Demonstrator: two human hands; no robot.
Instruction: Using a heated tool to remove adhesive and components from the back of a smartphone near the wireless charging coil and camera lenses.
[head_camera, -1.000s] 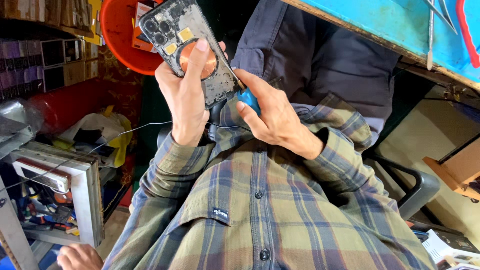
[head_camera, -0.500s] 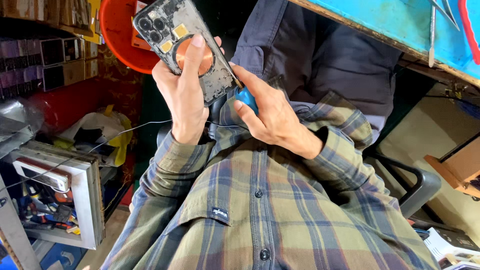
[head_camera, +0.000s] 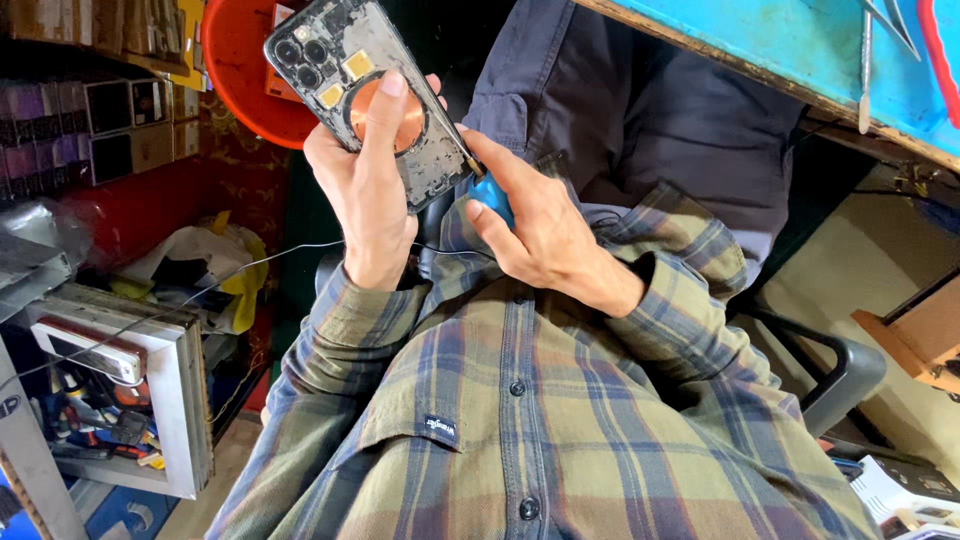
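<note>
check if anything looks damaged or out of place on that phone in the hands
The phone in the left hand is stripped open: its back cover is missing, baring a round copper coil and yellow patches. The right hand presses a blue-handled tool against its lower edge. Whether anything is cracked cannot be told.

The right hand (head_camera: 545, 235) conceals most of the blue-handled tool (head_camera: 493, 196). The left hand (head_camera: 372, 190) covers the phone housing's (head_camera: 360, 85) lower portion.
</note>
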